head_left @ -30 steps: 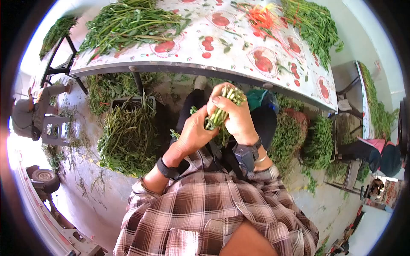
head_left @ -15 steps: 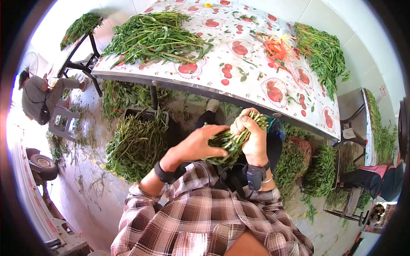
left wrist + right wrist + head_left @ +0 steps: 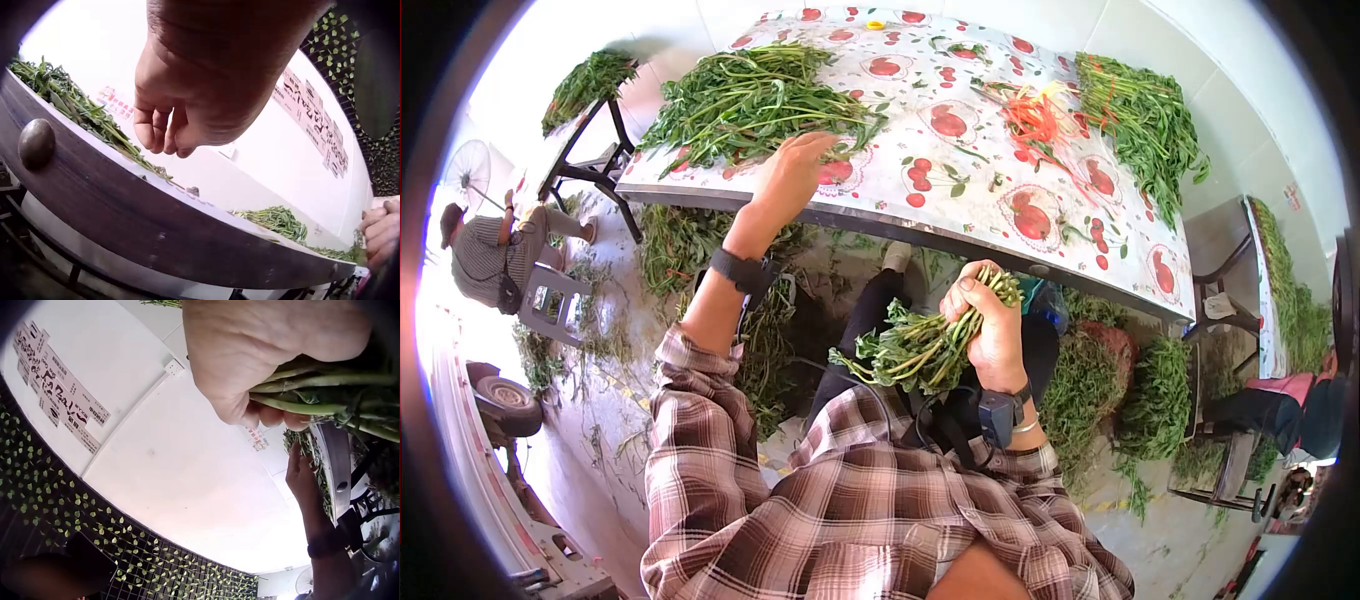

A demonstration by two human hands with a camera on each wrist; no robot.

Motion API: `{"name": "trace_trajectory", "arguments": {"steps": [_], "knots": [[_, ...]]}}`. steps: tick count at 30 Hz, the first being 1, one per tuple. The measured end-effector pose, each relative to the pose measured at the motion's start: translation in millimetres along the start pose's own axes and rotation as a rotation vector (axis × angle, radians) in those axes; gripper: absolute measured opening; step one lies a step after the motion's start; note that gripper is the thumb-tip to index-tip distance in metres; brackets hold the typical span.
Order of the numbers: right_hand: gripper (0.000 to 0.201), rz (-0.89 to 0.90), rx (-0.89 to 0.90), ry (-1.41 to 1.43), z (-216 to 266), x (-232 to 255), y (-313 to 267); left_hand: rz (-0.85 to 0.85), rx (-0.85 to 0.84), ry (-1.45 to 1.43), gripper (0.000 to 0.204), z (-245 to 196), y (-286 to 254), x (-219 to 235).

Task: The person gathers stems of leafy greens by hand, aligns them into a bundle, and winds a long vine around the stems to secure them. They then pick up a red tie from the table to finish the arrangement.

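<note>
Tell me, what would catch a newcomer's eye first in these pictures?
First, the bundle of green stems that the right hand grips low in front of the plaid shirt. Next, the left hand stretched up to the big pile of leafy greens on the table's near left, its fingers at the pile's edge. The tablecloth with red fruit prints stands out, with orange-red strands farther right.

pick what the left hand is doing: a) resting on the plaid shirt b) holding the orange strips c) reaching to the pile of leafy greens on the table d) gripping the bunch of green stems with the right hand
c: the left hand stretches out to the edge of the pile of leafy greens on the table, while the right hand alone grips the bunch of green stems.
</note>
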State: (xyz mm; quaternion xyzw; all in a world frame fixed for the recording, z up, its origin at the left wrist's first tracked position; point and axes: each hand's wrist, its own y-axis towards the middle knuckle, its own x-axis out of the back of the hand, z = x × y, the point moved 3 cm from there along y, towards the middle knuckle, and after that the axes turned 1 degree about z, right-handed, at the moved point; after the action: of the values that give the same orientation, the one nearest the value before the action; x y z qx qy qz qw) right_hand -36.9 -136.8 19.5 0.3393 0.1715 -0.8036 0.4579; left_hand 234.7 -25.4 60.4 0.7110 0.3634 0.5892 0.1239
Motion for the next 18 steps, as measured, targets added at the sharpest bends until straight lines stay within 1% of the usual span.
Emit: {"name": "trace_trajectory", "arguments": {"steps": [2,3,5,6,8,9,11,12,14,15,17,18], "knots": [[0.006,-0.017,0.0,-0.007,0.8,0.9,-1.1,0.113,0.002,0.063,0.029,14.0,-1.2,-14.5],[0.006,-0.014,-0.003,-0.007,0.9,2.0,-1.3,0.112,0.005,0.065,0.029,12.8,-0.6,-14.1],[0.006,-0.031,0.011,-0.024,1.4,5.2,-1.2,0.194,0.115,0.003,0.029,12.7,0.5,-17.1],[0.006,-0.04,0.009,-0.018,1.5,5.6,-0.8,0.193,0.118,0.004,0.029,15.5,-0.8,-19.8],[0.006,-0.046,0.014,-0.028,1.6,5.5,0.0,0.173,0.288,-0.361,0.028,24.2,-2.0,-27.7],[0.006,-0.053,0.02,-0.037,1.7,5.8,0.2,0.175,0.288,-0.362,0.028,25.1,-1.2,-27.4],[0.006,-0.056,0.018,-0.037,1.4,6.4,0.9,0.082,0.137,-0.245,0.026,24.1,1.8,-22.3],[0.006,-0.056,0.015,-0.039,1.0,7.0,1.1,0.087,0.136,-0.247,0.026,21.2,4.6,-17.7],[0.006,-0.064,0.013,-0.044,0.4,9.0,1.6,-0.159,-0.033,0.002,0.02,3.1,14.2,12.5],[0.006,-0.066,0.012,-0.05,0.0,9.7,2.1,-0.218,0.047,-0.049,0.017,-5.5,18.3,24.5],[0.006,-0.071,0.004,-0.049,-1.4,10.0,2.8,-0.389,0.006,-0.024,0.018,-9.4,24.9,47.1],[0.006,-0.071,-0.001,-0.05,-1.8,9.9,3.5,-0.446,0.041,-0.032,0.018,-10.8,26.8,58.4]]}}
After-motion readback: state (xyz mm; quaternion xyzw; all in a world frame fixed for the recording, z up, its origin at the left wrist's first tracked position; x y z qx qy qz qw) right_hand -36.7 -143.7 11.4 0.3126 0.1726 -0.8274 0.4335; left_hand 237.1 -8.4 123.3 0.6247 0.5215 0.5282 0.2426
